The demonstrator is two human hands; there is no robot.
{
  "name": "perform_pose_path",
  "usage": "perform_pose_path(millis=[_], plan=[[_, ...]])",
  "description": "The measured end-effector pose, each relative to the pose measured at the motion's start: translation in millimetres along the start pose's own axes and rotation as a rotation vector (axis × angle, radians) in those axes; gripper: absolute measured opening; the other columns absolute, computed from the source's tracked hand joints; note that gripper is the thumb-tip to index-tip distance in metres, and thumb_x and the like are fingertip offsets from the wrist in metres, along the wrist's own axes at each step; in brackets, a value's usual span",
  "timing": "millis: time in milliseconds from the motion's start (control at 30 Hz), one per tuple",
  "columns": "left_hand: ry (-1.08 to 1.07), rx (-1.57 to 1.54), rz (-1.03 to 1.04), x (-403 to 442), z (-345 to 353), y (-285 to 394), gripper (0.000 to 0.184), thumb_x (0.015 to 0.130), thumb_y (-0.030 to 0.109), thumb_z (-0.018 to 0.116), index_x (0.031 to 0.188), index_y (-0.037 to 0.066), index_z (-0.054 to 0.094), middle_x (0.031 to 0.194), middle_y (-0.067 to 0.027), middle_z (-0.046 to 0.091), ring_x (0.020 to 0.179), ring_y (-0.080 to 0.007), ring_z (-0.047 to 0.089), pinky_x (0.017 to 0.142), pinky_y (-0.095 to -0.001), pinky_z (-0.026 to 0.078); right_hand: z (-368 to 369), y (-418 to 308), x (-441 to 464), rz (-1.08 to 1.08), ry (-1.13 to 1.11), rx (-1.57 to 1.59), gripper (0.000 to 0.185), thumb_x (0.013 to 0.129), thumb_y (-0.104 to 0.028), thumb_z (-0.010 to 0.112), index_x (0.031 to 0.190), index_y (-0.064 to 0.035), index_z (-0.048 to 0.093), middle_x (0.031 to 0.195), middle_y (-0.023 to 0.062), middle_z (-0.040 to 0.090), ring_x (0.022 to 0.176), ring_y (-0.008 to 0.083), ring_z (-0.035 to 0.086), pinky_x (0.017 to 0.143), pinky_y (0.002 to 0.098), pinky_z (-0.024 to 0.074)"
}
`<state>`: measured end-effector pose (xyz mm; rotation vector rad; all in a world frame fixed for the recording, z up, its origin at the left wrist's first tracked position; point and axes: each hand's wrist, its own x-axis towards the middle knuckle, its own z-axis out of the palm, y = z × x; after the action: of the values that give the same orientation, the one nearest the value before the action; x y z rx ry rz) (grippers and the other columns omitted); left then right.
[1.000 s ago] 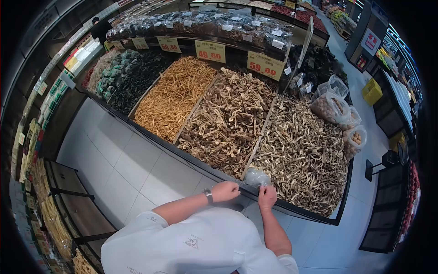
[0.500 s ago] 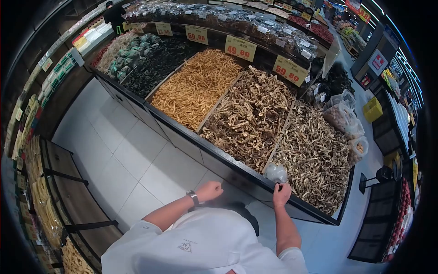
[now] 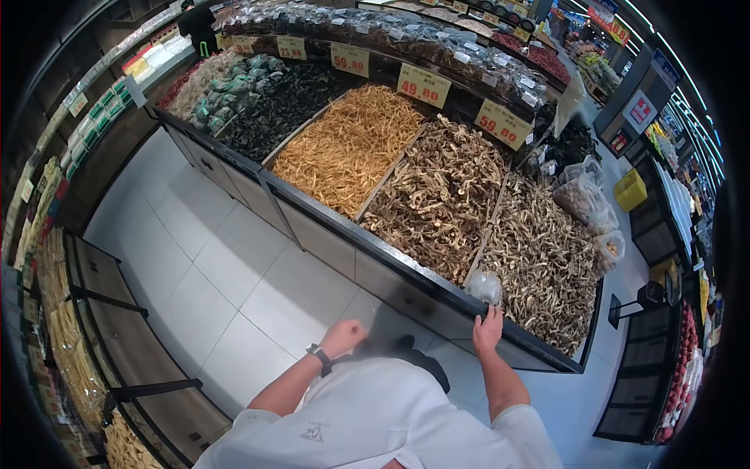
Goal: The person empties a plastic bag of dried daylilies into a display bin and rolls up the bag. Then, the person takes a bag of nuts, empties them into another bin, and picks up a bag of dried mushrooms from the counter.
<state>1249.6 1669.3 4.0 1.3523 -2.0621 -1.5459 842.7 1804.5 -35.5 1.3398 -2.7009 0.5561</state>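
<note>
My left hand [image 3: 344, 337], with a watch [image 3: 318, 356] on its wrist, is closed above the floor in front of the bin; whether its fingers hold anything is hidden. My right hand [image 3: 488, 328] is at the bin's front edge, its fingers close together at a clear plastic bag [image 3: 483, 288]. That bag lies at the front corner between the darker dried mushrooms [image 3: 437, 195] and the paler dried mushroom strips [image 3: 543, 258]. The contact between fingers and bag is too small to tell.
The long bin's dark front rim [image 3: 383, 248] runs diagonally. Yellow dried strips [image 3: 348, 148] fill its middle. Price signs [image 3: 423, 86] stand behind. Filled plastic bags [image 3: 582, 199] rest at the right. Shelves [image 3: 101, 313] line the left. A person in dark clothes [image 3: 197, 25] stands far back.
The view has shifted, so the bin sits further right. My hands have moved apart, the left away from the bin. My right hand stays by the clear bag.
</note>
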Motion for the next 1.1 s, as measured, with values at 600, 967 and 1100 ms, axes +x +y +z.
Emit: perform_pose_path(millis=[600,967,1100], plan=[[-0.033,0.148,0.044,-22.9,35.9,-2.2,0.026,0.085,0.026,0.065,0.082,0.000,0.064,0.073,-0.0146,0.065,0.068,-0.0262,0.061,0.066,-0.0350,0.048,-15.1,2.2,-40.8,-0.086,-0.045,0.053,0.064,0.074,-0.009,0.066,0.134,0.0008,0.045,0.144,0.0206,0.038,0.134,0.0373,0.037,0.104,0.0425,0.0424],[-0.373,0.328,0.111,-25.4,171.2,82.8,0.030,0.087,0.032,0.061,0.085,0.002,0.065,0.076,-0.0135,0.066,0.072,-0.0286,0.064,0.067,-0.0382,0.049,25.0,157.1,-314.9,0.822,-0.364,0.426,0.028,0.084,-0.028,0.057,0.089,-0.0041,0.072,0.089,0.0182,0.070,0.087,0.0344,0.067,0.080,0.0422,0.0518],[-0.465,0.422,0.188,-30.8,224.1,118.9,0.031,0.087,0.034,0.061,0.086,0.004,0.065,0.078,-0.0132,0.066,0.074,-0.0283,0.064,0.068,-0.0388,0.049,16.7,262.4,-478.1,0.447,-0.807,-0.197,0.027,0.087,-0.018,0.051,0.092,-0.0076,0.075,0.097,0.0201,0.070,0.091,0.0323,0.069,0.082,0.0406,0.0542]])
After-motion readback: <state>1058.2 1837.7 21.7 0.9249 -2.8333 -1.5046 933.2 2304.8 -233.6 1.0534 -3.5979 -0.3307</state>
